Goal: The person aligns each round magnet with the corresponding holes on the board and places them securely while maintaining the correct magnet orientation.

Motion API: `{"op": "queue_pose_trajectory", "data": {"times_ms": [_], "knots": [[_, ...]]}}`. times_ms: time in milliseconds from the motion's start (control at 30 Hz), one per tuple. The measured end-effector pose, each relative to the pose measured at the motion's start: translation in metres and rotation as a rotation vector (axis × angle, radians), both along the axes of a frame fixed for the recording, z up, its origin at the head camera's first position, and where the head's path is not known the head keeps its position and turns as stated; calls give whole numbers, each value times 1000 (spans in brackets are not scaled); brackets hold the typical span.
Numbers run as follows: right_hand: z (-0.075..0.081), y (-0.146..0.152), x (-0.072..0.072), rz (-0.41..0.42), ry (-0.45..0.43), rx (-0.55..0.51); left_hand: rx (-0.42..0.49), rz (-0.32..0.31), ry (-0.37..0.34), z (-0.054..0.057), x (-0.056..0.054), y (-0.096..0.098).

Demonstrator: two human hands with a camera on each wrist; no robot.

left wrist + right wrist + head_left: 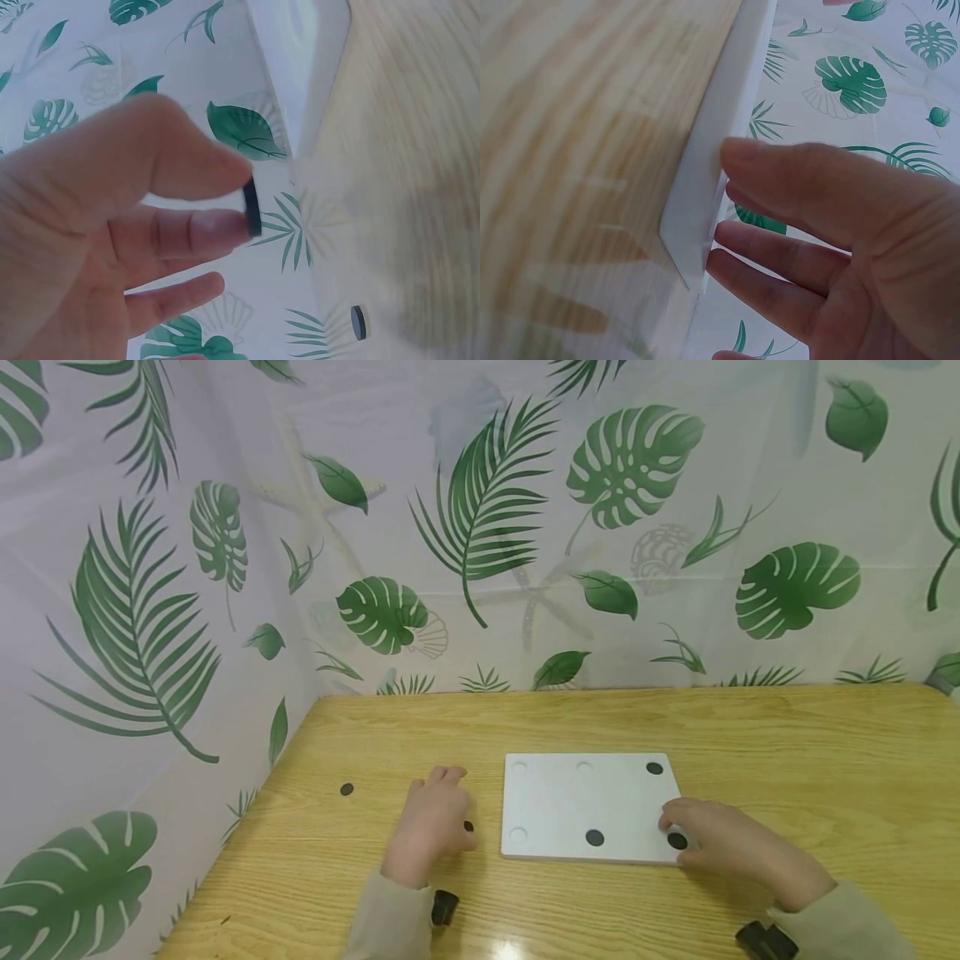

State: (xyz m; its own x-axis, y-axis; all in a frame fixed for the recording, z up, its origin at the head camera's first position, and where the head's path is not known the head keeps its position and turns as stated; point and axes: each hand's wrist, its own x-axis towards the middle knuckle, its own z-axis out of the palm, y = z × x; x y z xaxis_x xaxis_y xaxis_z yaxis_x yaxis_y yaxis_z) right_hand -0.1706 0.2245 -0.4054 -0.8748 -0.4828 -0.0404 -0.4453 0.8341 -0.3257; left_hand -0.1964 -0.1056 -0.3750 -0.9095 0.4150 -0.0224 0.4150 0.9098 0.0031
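Observation:
A white rectangular board with shallow round recesses lies flat on the table. Black discs fill three recesses: one disc at the back right, another at the front middle, a third at the front right. Left of the board, my left hand pinches a thin black disc on edge between thumb and finger, above the table. My right hand grips the board's front right corner, its thumb against the side edge. One loose black disc lies farther left.
The wooden table meets a leaf-printed cloth at its back and left. A small dark mark shows near the front left. Each wrist wears a black device.

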Motion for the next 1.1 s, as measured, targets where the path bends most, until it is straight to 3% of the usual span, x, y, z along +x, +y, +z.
{"op": "queue_pose_trajectory", "data": {"times_ms": [233,500,1100], "knots": [[-1,2,-1,8,-6,-12,-17,-57,31,6,4,4],[0,1,0,4,-3,-13,-36,-114,62,5,5,9],[0,2,0,-33,-66,-27,-63,-176,139,3,7,23]]}}
